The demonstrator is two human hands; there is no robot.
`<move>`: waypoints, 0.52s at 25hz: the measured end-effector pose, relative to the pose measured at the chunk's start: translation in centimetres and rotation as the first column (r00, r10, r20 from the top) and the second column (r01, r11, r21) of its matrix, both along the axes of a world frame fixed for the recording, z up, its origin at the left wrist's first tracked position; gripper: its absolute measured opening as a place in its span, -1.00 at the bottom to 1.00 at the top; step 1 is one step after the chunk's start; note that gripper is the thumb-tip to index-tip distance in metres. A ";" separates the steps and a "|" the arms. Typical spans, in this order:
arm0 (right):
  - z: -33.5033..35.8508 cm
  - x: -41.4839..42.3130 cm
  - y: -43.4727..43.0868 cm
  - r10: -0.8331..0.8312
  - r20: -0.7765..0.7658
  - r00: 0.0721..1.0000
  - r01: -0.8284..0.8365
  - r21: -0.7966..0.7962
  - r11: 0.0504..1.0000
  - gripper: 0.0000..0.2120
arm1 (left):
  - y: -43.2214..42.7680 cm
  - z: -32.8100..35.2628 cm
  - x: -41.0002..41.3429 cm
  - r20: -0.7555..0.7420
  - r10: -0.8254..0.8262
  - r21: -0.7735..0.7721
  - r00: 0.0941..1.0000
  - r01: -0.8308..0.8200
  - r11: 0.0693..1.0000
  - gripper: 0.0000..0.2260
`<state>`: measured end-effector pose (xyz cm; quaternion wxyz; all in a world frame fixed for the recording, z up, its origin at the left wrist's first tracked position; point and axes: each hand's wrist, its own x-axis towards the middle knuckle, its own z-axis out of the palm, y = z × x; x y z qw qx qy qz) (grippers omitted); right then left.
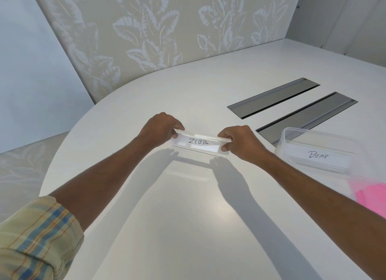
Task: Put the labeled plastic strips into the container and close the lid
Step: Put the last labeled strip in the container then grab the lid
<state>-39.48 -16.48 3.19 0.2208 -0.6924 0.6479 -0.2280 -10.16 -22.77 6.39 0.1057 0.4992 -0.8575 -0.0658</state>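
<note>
Both hands are clamped on the same thing here: the left hand (160, 129) pinches the left end of the ZEBRA strip (197, 143) and the right hand (240, 143) pinches the right end, fingers curled over the top edge, thumbs below. Going by the shadow it throws, the strip is held up off the desk (188, 217), about mid-desk. The container (281, 139) sits open toward the desk's right edge, just beside the right hand, with the BEAR strip (321, 157) already lying inside. A pink thing (371, 196) pokes in at the right edge near it. Could be the lid, can't tell. Two grey slots (273, 98) are set into the desk behind. What could go wrong imo: the plastic looks thin and slick, so dropping to a one-hand pinch for the move could let it tip or slip out. The fit also looks snug, so coming in skewed could hang an end on the rim or shove the light container along.
</note>
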 end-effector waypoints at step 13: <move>8.4 -13.7 7.1 -0.055 -0.135 0.989 0.043 -0.087 0.995 -0.67 | 5.5 6.9 -13.5 -0.039 -0.137 -0.098 0.990 0.133 0.986 -0.46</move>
